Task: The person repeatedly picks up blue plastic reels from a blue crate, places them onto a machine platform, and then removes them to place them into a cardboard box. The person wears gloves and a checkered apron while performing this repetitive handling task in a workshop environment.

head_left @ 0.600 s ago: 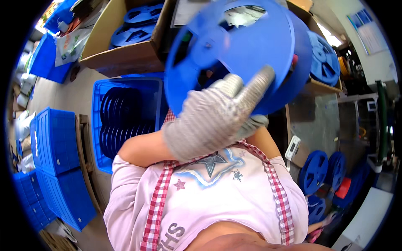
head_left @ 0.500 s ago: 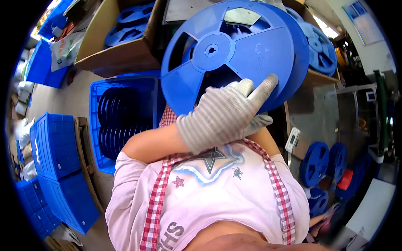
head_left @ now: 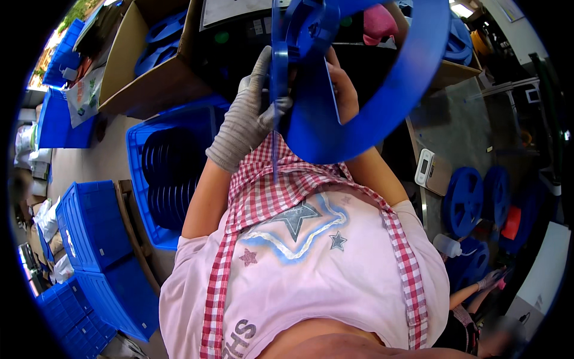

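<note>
A large blue plastic reel (head_left: 382, 113) is raised in front of my chest, turned so that one flange is edge-on and the other slants to the right. In a striped grey glove, my left hand (head_left: 245, 119) grips the edge-on flange at its left side, thumb and fingers on either side of it. Skin of my right hand (head_left: 345, 93) shows through an opening in the slanting flange. It supports the reel from the right, and most of its fingers are hidden behind the plastic. Part of the hub shows between the flanges.
At left stands a blue crate (head_left: 134, 173) with rows of black discs. Behind it, a cardboard box (head_left: 143, 84) holds blue reels. Blue lidded bins (head_left: 95, 221) are stacked far left. On the right lie a small scale (head_left: 426, 167), more blue reels (head_left: 463, 200) and another person's gloved hand (head_left: 489, 279).
The reel has turned from nearly face-on to edge-on. My left hand has moved from across my body to the reel's left side, and my arms have uncrossed.
</note>
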Available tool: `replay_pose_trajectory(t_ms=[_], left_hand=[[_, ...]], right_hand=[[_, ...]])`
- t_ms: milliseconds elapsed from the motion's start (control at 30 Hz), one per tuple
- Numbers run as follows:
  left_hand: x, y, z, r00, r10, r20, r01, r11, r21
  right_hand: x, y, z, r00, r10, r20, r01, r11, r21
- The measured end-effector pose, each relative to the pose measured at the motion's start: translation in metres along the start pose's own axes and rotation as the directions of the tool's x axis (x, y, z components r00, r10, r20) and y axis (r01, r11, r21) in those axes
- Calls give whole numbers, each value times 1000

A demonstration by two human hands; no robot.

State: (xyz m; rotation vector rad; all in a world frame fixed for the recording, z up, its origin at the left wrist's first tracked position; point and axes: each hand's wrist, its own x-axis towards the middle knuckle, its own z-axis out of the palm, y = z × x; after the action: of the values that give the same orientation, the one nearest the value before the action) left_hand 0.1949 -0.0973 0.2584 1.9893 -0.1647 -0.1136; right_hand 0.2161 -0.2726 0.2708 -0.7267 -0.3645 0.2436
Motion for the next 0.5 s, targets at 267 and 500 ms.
replay_pose_trajectory(t_ms=[267,500], left_hand=[[-13,-36,10,976,-153,157,215,513,-831],[-16,-62,-4,982,62,181,89,687,-721]], right_hand=[[9,25,5,998,-6,62,12,995,-102],[16,38,-57,848,-113,518,-35,963,268]])
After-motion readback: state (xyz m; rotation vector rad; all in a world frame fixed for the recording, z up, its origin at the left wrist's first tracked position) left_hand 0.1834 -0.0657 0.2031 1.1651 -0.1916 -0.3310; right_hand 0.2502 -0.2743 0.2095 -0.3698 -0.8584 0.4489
